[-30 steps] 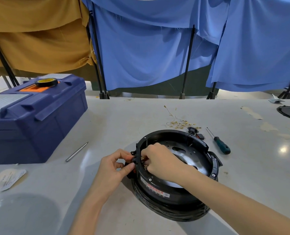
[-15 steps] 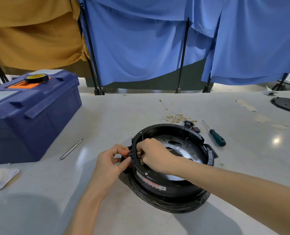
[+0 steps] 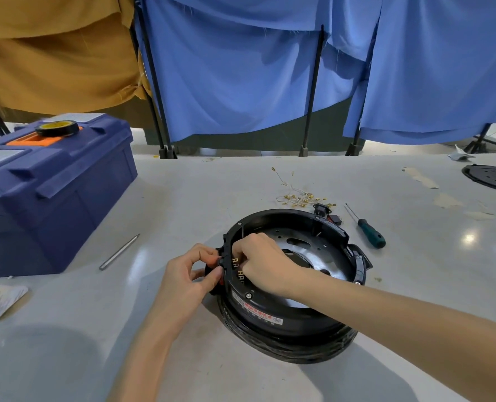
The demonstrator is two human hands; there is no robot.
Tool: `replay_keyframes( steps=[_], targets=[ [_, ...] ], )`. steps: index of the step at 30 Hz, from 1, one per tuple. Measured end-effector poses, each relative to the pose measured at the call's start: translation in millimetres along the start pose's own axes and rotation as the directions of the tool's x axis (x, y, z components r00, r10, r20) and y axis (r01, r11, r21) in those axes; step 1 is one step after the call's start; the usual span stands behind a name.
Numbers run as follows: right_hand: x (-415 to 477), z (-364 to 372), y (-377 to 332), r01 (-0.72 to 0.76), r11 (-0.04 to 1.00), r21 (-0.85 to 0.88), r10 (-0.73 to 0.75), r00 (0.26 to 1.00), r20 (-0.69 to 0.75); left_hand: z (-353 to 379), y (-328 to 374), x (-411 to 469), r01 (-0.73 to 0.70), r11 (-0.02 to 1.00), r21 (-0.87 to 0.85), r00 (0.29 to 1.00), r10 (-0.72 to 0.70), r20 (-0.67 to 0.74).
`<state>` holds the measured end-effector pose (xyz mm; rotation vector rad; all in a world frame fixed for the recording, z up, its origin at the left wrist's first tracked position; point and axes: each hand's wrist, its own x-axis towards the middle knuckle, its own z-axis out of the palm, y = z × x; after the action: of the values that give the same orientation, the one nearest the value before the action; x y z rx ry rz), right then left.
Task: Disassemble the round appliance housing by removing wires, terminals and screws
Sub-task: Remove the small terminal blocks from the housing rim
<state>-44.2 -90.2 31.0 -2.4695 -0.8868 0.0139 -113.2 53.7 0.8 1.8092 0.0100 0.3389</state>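
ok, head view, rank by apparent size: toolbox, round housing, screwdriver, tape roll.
1-2. toolbox, round housing: alike; toolbox is cropped at the frame edge.
3. screwdriver.
4. tape roll, farther away, so unsure.

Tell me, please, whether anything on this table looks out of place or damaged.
Nothing looks broken. A loose tangle of wires with brass terminals lies scattered behind the housing, and tan patches mar the table at far right.

L hand (image 3: pixel 187 275) pinching black part (image 3: pixel 219 251) outside housing (image 3: pixel 287 324) rim, R hand (image 3: pixel 260 264) gripping it inside, by terminals (image 3: pixel 235 261)
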Motion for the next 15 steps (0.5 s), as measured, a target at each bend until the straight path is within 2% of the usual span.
replay_keyframes(
  steps=[4,11,15],
  targets=[
    [-1.4,-1.2,-1.1,0.008,1.000,0.009,-0.008,0.999,0.031,0.8,0.7,0.8,0.006,1.000,0.003,1.000,-0.006,-0.010],
    [1.4,-2.2,0.2,-0.013,0.987,0.161,0.003,0.998,0.057,-1.3,4.4,0.0,0.008,1.000,0.014,1.000,-0.008,-0.012],
    [-0.9,-6.9,0.3,-0.026,0.974,0.224,0.025,1.000,0.007,-2.3,6.4,-0.6,0.014,1.000,0.027,1.000,-0.014,-0.017]
  ],
)
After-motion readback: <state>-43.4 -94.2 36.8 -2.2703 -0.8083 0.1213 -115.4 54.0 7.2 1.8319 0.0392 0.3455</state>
